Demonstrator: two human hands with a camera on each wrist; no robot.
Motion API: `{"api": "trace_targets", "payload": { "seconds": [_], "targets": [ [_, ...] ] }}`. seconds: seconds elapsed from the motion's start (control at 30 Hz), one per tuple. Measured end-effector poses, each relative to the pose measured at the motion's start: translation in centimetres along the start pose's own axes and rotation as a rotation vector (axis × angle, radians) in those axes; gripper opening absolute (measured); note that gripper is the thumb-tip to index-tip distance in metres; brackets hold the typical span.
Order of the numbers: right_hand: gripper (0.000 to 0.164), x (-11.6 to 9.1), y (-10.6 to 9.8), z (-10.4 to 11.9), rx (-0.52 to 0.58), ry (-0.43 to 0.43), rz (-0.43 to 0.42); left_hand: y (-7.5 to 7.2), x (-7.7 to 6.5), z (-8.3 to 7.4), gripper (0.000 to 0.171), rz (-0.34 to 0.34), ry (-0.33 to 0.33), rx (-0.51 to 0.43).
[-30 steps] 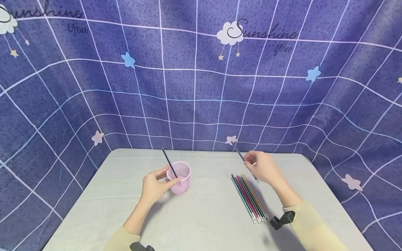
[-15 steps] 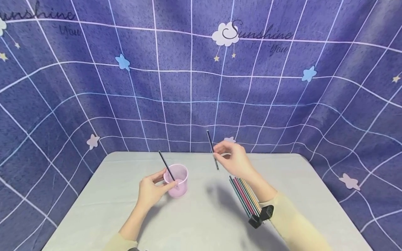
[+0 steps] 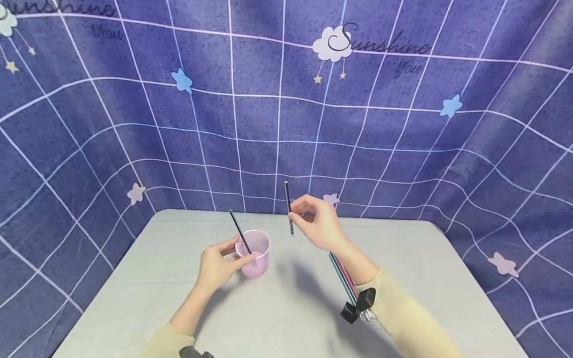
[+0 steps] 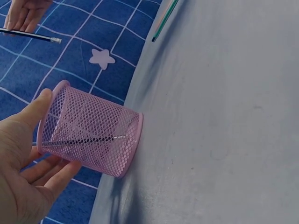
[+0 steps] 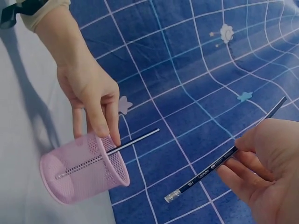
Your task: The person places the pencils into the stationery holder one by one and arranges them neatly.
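Note:
A pink mesh pen cup (image 3: 255, 269) stands upright on the table, left of the middle. My left hand (image 3: 218, 262) grips its rim, thumb and fingers on either side. One dark pencil (image 5: 135, 141) leans inside the cup, its upper part sticking out over the rim. My right hand (image 3: 316, 222) pinches another black pencil (image 5: 204, 175) in the air, to the right of the cup and higher than it. This pencil is nearly upright, with its eraser end down. In the right wrist view its metal ferrule and white lettering show.
Several coloured pencils (image 3: 343, 279) lie side by side on the table, partly hidden under the right forearm. A pale cloth covers the table (image 3: 268, 318). Behind it hangs a blue curtain (image 3: 250, 124) with grid lines and stars.
The right hand has carried its pencil leftward from above the pencil bunch toward the cup, turning it more upright. The left hand keeps its hold on the cup.

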State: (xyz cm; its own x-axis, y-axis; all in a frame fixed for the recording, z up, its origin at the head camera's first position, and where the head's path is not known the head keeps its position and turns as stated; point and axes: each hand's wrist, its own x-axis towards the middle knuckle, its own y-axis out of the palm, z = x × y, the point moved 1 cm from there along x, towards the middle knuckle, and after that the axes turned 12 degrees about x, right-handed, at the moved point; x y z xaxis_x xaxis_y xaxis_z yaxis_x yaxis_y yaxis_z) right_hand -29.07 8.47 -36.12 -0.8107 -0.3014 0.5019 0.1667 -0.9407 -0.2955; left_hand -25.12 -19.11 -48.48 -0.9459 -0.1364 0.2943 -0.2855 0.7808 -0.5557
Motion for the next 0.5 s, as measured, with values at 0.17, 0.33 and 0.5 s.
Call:
{"api": "trace_targets", "payload": {
  "seconds": [0.17, 0.33, 0.5],
  "targets": [
    [0.01, 0.4, 0.0, 0.3, 0.031, -0.012, 0.002, 0.3, 0.5, -0.6, 0.07, 0.003, 0.005, 0.013],
    [0.01, 0.5, 1.4, 0.1, 0.095, -0.016, -0.006, 0.4, 0.5, -0.5, 0.071, 0.011, 0.01, 0.027],
    [0.01, 0.7, 3.5, -0.8, 0.12, -0.01, -0.006, 0.4, 0.3, 0.0, 0.07, 0.015, 0.003, 0.023]
  ]
}}
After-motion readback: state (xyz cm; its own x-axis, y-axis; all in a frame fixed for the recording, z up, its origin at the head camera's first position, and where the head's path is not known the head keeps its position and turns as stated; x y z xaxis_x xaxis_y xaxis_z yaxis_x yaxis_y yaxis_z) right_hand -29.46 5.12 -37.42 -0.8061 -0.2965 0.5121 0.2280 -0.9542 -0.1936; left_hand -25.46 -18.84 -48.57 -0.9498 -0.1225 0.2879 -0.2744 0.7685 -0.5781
